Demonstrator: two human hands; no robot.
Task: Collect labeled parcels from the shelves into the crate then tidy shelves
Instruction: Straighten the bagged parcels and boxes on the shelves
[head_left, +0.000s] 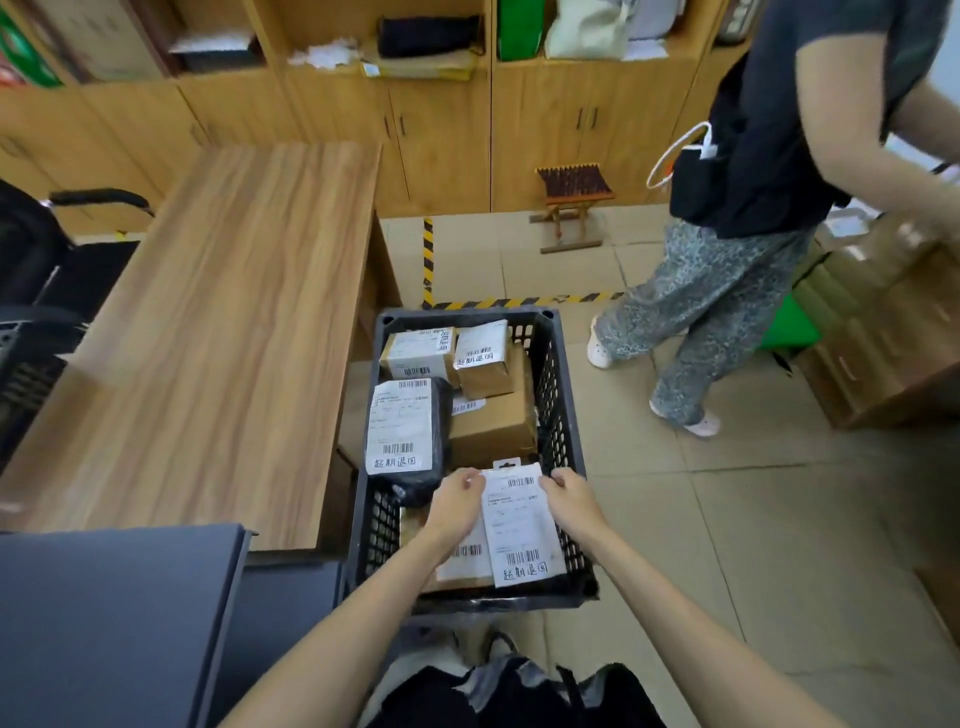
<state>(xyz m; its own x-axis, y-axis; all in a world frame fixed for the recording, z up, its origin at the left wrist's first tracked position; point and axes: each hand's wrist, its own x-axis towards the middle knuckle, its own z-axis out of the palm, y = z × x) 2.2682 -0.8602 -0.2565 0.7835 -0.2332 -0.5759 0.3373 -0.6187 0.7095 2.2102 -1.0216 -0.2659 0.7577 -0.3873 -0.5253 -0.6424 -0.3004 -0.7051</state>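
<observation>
Dark clothing and two bare forearms fill the lowest part of the view, reaching forward over a black crate (563, 426) on the tiled floor beside a wooden desk (218, 312). Item in hand: flat white labeled parcel (517, 525) with a hang tab at its far end, held over the near end of the crate. Left hand (457, 501) pinches its far left corner, fingers curled close; right hand (569, 496) pinches the far right corner likewise, neither spread wide. Handling, by judgement: light, thin, probably a little flexible, slick under its label; best held by the two far corners as now, or flat along the long edges. Just under the left hand, another labeled piece (465, 558) lies partly hidden. Beyond the fingertips: black soft bag parcel (410, 431) with a large label, likely squashy; brown carton (493, 426), stiff; two smaller taped cartons (447, 353) at the crate's far end. Well beyond, a second person (753, 208) stands by stacked boxes; shelves (415, 47) line the wall
</observation>
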